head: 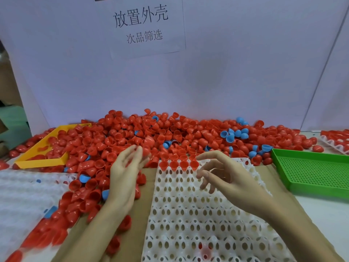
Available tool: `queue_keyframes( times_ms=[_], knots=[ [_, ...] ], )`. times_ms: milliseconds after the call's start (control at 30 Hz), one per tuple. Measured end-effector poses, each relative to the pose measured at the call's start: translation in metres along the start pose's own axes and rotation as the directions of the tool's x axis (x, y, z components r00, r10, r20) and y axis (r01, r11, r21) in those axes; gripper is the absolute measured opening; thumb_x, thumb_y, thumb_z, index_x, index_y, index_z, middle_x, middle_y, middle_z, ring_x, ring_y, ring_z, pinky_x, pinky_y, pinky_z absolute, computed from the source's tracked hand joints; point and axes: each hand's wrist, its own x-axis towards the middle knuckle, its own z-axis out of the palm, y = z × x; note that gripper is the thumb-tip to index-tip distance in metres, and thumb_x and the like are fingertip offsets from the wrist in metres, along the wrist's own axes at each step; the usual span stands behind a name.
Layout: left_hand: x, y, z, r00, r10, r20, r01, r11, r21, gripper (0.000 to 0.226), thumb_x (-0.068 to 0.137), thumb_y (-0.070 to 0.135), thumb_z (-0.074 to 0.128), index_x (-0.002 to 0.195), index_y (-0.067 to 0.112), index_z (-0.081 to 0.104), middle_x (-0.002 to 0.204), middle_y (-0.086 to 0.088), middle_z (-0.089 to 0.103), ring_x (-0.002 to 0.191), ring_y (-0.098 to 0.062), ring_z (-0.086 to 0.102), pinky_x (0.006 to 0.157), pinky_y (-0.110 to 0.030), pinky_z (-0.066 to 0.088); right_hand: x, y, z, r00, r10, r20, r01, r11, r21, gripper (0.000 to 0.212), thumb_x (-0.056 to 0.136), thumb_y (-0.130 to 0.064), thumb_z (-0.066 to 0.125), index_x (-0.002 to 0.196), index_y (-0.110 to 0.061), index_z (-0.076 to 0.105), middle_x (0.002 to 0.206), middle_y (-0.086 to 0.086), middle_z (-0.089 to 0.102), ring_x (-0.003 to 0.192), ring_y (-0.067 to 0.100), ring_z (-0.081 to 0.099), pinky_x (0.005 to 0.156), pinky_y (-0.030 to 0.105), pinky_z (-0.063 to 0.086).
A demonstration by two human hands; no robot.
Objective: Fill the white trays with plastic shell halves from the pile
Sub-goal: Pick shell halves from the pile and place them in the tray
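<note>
At the table's left edge we see a white dimpled plastic tray (pixel 22 195), blurred, and behind it a shallow yellow plastic tray (pixel 40 163) half buried in shells. The pile of red and blue plastic shell halves (pixel 151 133) runs along the table's back edge and spills down its left side. Our left hand (pixel 124 171) hovers over the pile's near fringe, fingers straight and loosely spread; it is blurred, and seems to hold nothing. The white perforated plastic tray (pixel 188 214) lies at the front centre, four red shells (pixel 178 164) seated in its far row. Our right hand (pixel 222 173) hangs above it, fingers relaxed and empty. A green perforated plastic tray (pixel 313 173) sits toward the right edge.
</note>
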Motion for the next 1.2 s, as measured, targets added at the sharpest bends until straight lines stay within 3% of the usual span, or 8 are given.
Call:
queue_keyframes(
  times_ms=[67, 167, 300, 433, 567, 767, 1000, 1200],
  knots=[
    [0.011, 0.001, -0.013, 0.998, -0.056, -0.002, 0.055, 0.993, -0.107, 0.076, 0.094, 0.040, 0.071, 0.159, 0.018, 0.039, 0.154, 0.004, 0.055, 0.119, -0.003, 0.069, 0.105, -0.028, 0.049, 0.000, 0.001, 0.001, 1.000, 0.026, 0.013, -0.025, 0.999, -0.040, 0.024, 0.103, -0.026, 0.065, 0.125, -0.035, 0.061, 0.102, 0.000, 0.075, 0.088, 0.022, 0.077, 0.074, 0.037, 0.063],
    [0.016, -0.001, -0.018, 0.999, -0.045, 0.003, 0.045, 0.998, -0.044, 0.086, 0.090, 0.048, 0.073, 0.163, 0.028, 0.031, 0.164, 0.011, 0.038, 0.123, 0.005, 0.061, 0.108, -0.025, 0.047, -0.001, 0.001, 0.003, 0.998, 0.053, 0.038, -0.050, 0.996, -0.080, 0.022, 0.104, -0.024, 0.064, 0.123, -0.034, 0.063, 0.103, -0.003, 0.074, 0.087, 0.020, 0.077, 0.074, 0.036, 0.063],
    [0.021, -0.011, -0.009, 0.998, 0.059, 0.015, -0.060, 0.946, 0.320, 0.051, 0.099, 0.043, 0.069, 0.147, 0.031, 0.056, 0.147, 0.019, 0.055, 0.131, 0.002, 0.055, 0.110, -0.028, 0.048, -0.002, -0.001, 0.004, 0.996, 0.063, 0.067, -0.055, 0.992, -0.110, 0.019, 0.105, -0.020, 0.061, 0.116, -0.033, 0.068, 0.100, -0.006, 0.075, 0.084, 0.018, 0.077, 0.073, 0.032, 0.062],
    [0.055, -0.021, 0.011, 0.972, 0.168, 0.165, -0.236, 0.699, 0.676, 0.035, 0.102, 0.024, 0.067, 0.135, 0.015, 0.065, 0.144, 0.005, 0.053, 0.131, -0.011, 0.055, 0.113, -0.039, 0.049, -0.002, 0.000, 0.004, 0.996, 0.068, 0.058, -0.057, 0.984, -0.168, 0.020, 0.105, -0.016, 0.060, 0.111, -0.031, 0.071, 0.098, -0.008, 0.075, 0.082, 0.016, 0.077, 0.072, 0.033, 0.063],
    [0.113, -0.019, 0.018, 0.932, 0.071, 0.355, -0.357, 0.347, 0.867, 0.043, 0.102, 0.030, 0.064, 0.137, 0.005, 0.063, 0.160, -0.004, 0.038, 0.147, -0.023, 0.039, 0.122, -0.039, 0.035, -0.002, 0.001, 0.005, 0.994, 0.075, 0.085, -0.055, 0.973, -0.224, 0.025, 0.106, -0.013, 0.058, 0.104, -0.033, 0.073, 0.097, -0.011, 0.075, 0.082, 0.014, 0.077, 0.075, 0.036, 0.064],
    [0.160, -0.026, 0.010, 0.919, -0.061, 0.389, -0.390, -0.014, 0.921, 0.045, 0.108, 0.037, 0.051, 0.133, 0.003, 0.067, 0.161, -0.004, 0.044, 0.145, -0.028, 0.037, 0.117, -0.048, 0.035, -0.002, 0.005, 0.007, 0.990, 0.095, 0.107, -0.068, 0.969, -0.236, 0.024, 0.107, -0.017, 0.057, 0.102, -0.034, 0.073, 0.097, -0.011, 0.075, 0.081, 0.012, 0.077, 0.073, 0.044, 0.065],
    [0.143, -0.039, -0.004, 0.830, 0.059, 0.554, -0.539, -0.168, 0.825, 0.042, 0.112, 0.033, 0.040, 0.125, 0.008, 0.071, 0.135, 0.002, 0.063, 0.118, -0.020, 0.055, 0.095, -0.038, 0.046, -0.003, 0.003, 0.008, 0.990, 0.096, 0.101, -0.068, 0.966, -0.248, 0.023, 0.107, -0.019, 0.057, 0.102, -0.034, 0.073, 0.098, -0.014, 0.074, 0.081, 0.011, 0.077, 0.076, 0.040, 0.065],
    [0.148, -0.034, 0.003, 0.816, -0.001, 0.578, -0.568, -0.183, 0.802, 0.049, 0.113, 0.038, 0.035, 0.127, 0.010, 0.072, 0.156, 0.004, 0.048, 0.134, -0.017, 0.047, 0.106, -0.038, 0.041, -0.003, 0.002, 0.010, 0.990, 0.109, 0.090, -0.082, 0.962, -0.261, 0.022, 0.107, -0.019, 0.057, 0.101, -0.033, 0.073, 0.095, -0.013, 0.074, 0.080, 0.012, 0.077, 0.074, 0.041, 0.064]
  ],
)
